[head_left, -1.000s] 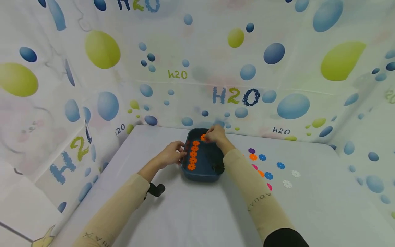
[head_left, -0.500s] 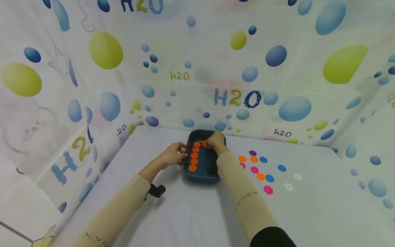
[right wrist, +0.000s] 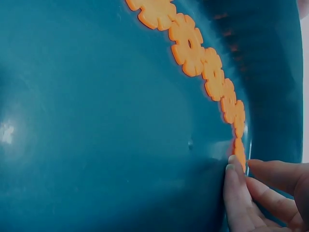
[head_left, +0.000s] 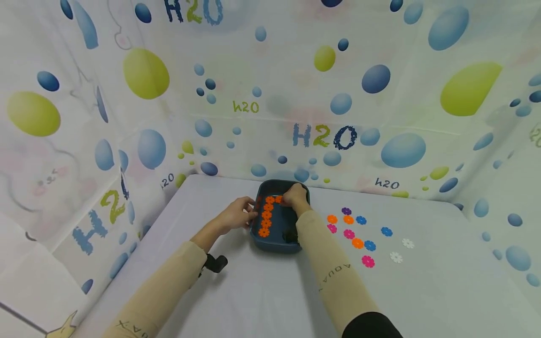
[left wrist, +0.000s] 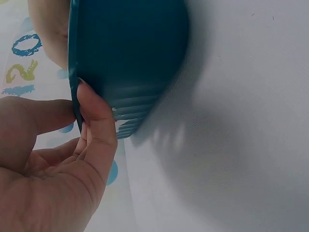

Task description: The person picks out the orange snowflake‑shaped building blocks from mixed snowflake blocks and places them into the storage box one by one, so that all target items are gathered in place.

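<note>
A dark teal plastic box [head_left: 274, 247] sits toward the table's far side. My left hand [head_left: 234, 216] pinches its left rim between thumb and fingers, which the left wrist view shows close up. Inside, orange flower-shaped discs [head_left: 266, 215] with notched edges lie in a row along the left side. My right hand [head_left: 297, 198] reaches into the far end and pinches another orange notched disc [right wrist: 239, 150] at its edge. In the right wrist view this disc lies right at the end of the row. My fingers partly cover it.
Right of the box lie scattered notched discs: a purple one [head_left: 346, 211], blue ones [head_left: 386, 231], pink ones [head_left: 368, 261], white ones [head_left: 396, 257] and more orange ones [head_left: 357, 243]. A patterned curtain [head_left: 270, 117] hangs behind the white table [head_left: 253, 291].
My right hand has come slightly nearer and lower with the orange disc, down to the row's far end. My left hand keeps its grip on the rim.
</note>
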A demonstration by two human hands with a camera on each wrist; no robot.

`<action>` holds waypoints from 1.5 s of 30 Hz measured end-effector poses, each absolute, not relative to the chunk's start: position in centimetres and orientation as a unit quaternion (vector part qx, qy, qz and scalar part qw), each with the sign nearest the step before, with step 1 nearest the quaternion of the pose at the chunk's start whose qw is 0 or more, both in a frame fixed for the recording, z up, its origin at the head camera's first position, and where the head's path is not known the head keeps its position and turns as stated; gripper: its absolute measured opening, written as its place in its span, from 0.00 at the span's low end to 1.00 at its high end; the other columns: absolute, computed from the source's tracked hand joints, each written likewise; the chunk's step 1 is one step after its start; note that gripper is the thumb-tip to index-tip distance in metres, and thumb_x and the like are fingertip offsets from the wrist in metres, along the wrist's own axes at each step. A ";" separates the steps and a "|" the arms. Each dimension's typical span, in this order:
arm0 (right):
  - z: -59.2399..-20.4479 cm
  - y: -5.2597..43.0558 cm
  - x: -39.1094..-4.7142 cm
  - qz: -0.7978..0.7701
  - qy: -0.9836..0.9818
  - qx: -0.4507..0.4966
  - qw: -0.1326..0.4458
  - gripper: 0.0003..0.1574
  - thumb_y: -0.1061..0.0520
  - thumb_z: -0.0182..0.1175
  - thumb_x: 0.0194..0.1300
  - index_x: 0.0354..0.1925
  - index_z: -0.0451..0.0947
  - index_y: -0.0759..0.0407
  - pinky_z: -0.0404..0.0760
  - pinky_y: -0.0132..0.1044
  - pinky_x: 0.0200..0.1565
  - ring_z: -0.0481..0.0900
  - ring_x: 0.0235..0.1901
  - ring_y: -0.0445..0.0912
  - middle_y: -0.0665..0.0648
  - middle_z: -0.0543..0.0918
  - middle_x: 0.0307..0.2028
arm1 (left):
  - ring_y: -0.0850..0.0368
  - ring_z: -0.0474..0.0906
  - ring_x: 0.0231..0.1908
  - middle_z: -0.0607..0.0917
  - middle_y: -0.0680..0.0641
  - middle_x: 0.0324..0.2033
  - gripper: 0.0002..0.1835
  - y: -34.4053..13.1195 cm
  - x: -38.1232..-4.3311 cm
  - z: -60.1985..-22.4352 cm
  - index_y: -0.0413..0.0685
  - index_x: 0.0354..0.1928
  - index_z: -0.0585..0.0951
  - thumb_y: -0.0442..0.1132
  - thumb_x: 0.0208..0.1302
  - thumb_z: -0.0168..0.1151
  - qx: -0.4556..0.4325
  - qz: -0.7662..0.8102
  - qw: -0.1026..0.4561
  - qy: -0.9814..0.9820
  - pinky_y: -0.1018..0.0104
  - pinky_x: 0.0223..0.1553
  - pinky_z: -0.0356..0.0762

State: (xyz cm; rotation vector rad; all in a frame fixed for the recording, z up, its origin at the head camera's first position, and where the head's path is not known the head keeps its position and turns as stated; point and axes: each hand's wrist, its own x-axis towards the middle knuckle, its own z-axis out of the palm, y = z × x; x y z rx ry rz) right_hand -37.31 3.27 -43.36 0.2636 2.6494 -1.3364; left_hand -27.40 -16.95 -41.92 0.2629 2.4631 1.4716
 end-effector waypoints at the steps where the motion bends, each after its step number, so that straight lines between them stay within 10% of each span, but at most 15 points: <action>1: -43.2 3.4 -37.2 -0.436 0.892 0.085 0.082 0.02 0.69 0.63 0.66 0.37 0.82 0.66 0.87 0.40 0.38 0.88 0.29 0.50 0.73 0.82 0.55 | 0.51 0.78 0.32 0.74 0.40 0.38 0.22 -16.9 -27.4 -42.0 0.29 0.66 0.68 0.31 0.76 0.56 0.094 0.506 0.130 0.848 0.62 0.33 0.86; 15: -37.7 5.4 -34.9 -0.407 0.901 -0.094 0.113 0.17 0.59 0.63 0.72 0.51 0.83 0.71 0.84 0.52 0.53 0.83 0.49 0.63 0.67 0.83 0.51 | 0.51 0.78 0.34 0.74 0.40 0.38 0.23 -17.0 -27.7 -42.1 0.27 0.67 0.66 0.31 0.76 0.56 0.108 0.506 0.131 0.846 0.61 0.34 0.86; 45: -36.4 17.0 -28.3 -0.300 0.917 -0.240 0.109 0.18 0.57 0.67 0.69 0.53 0.81 0.65 0.86 0.41 0.45 0.82 0.46 0.53 0.59 0.85 0.46 | 0.52 0.78 0.35 0.74 0.40 0.40 0.24 -16.9 -27.7 -41.6 0.26 0.69 0.64 0.32 0.77 0.54 0.103 0.502 0.138 0.847 0.62 0.35 0.86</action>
